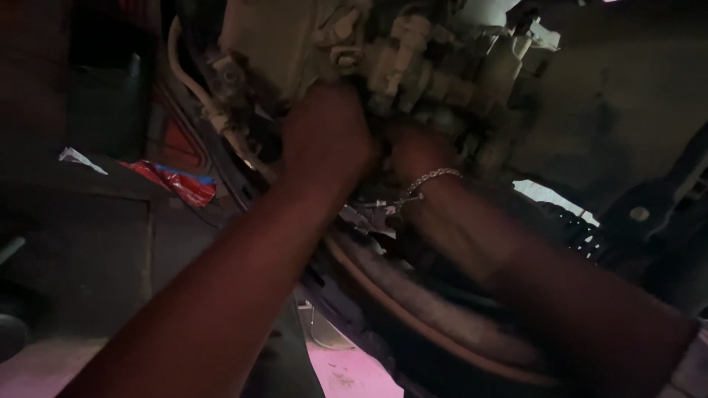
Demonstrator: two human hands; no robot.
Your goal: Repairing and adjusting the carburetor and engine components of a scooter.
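Left hand: the left hand (pixel 328 136) is raised against the underside of the grimy grey metal engine assembly (pixel 383 51), fingers curled out of sight; I cannot tell what it grips, if anything.
Right hand: the right hand (pixel 417 151), a silver chain bracelet (pixel 431 177) at its wrist, presses into the same spot just beside the left; its grip is hidden in shadow.
Engine assembly: overhead, upper middle, both hands touching its lower edge.
Hose: a pale curved rubber hose (pixel 188 81) runs down the assembly's left side.
Rag: a crumpled red and blue cloth (pixel 181 184) lies on the dark ledge well to the left.
Floor: pink-lit floor (pixel 346 372) below the arms.
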